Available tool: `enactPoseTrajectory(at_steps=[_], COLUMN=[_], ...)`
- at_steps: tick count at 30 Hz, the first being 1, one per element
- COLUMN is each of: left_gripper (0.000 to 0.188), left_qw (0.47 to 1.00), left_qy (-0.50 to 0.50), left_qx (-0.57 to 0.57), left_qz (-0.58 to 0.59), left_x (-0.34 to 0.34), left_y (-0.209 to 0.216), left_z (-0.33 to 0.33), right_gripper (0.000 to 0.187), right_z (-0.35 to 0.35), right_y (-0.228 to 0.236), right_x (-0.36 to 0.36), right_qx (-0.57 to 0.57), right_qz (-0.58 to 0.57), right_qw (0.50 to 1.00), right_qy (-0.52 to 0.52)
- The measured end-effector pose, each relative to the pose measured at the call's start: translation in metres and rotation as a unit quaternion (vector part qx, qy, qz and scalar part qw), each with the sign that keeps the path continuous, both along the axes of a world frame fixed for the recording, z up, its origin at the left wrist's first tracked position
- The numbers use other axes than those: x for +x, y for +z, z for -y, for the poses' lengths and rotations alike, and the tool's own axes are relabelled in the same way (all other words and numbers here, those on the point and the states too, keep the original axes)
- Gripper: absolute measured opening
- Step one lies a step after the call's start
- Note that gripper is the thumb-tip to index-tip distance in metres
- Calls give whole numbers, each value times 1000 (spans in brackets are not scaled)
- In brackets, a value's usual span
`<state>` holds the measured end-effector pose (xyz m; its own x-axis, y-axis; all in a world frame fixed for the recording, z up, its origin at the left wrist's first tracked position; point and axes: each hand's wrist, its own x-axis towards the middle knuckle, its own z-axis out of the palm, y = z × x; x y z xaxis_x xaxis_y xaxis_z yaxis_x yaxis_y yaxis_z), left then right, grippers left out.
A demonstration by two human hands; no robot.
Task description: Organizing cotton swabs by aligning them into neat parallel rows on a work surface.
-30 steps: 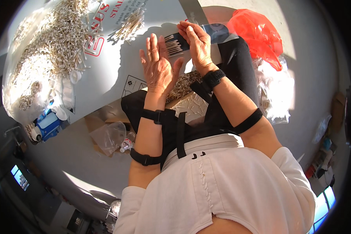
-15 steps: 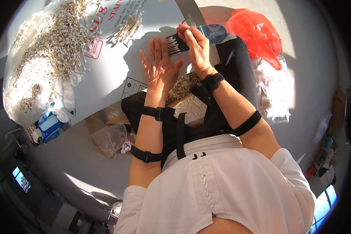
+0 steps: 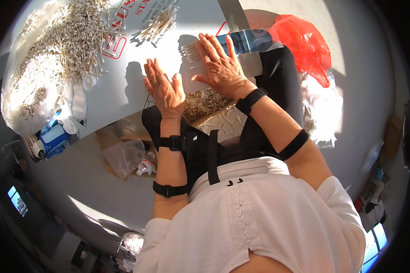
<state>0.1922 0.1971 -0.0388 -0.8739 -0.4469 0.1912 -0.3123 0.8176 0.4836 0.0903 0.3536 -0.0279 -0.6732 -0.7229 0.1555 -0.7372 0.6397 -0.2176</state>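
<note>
My right hand point(image 3: 223, 68) lies flat with its fingers stretched out, over the near end of a dark blue, partly clear plastic pouch point(image 3: 253, 41). A row of cotton swabs point(image 3: 192, 53) pokes out at the left of its fingers; the hand hides where they meet the pouch. Nothing is in my left hand point(image 3: 167, 93), held open with fingers extended near the board's front edge. Farther off, a small bundle of cotton swabs point(image 3: 158, 26) rests on the grey printed board point(image 3: 118, 91).
A large heap of cotton swabs point(image 3: 68, 50) spills from a clear bag at the left, near a blue-and-white package point(image 3: 54, 141). Below the board's edge, more swabs point(image 3: 205, 103) fill a cardboard box. A red plastic bag point(image 3: 303, 45) lies at the right, above white plastic packs point(image 3: 321, 109).
My right hand has let go of the pouch and spread flat, leftward over the swabs. My left hand has drawn away from them, left and toward me. The pouch now lies slightly farther right.
</note>
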Motion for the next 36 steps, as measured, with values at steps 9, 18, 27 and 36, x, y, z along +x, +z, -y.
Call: enactPoseTrajectory(at_steps=[9,18,27,36], left_gripper=[74,70,69,40], left_qw=[1000,999,999,994], left_qy=[-1,2,-5,-96], left_qx=[-14,-38,-48,-41], left_qz=[14,0,4,-43], left_x=[0,-3,-3,-62], left_y=[-2,-4,-1,13], left_z=[-2,-4,-3,10], right_gripper=[95,97,99,53], right_z=[7,2,-6,-23], right_y=[-4,-5,-1,12], right_x=[-17,-9,3,-2], right_qx=[28,34,20,-329], right_qz=[-26,-19,-10,165], right_qw=[999,999,1000,923], right_qy=[8,15,17,-112])
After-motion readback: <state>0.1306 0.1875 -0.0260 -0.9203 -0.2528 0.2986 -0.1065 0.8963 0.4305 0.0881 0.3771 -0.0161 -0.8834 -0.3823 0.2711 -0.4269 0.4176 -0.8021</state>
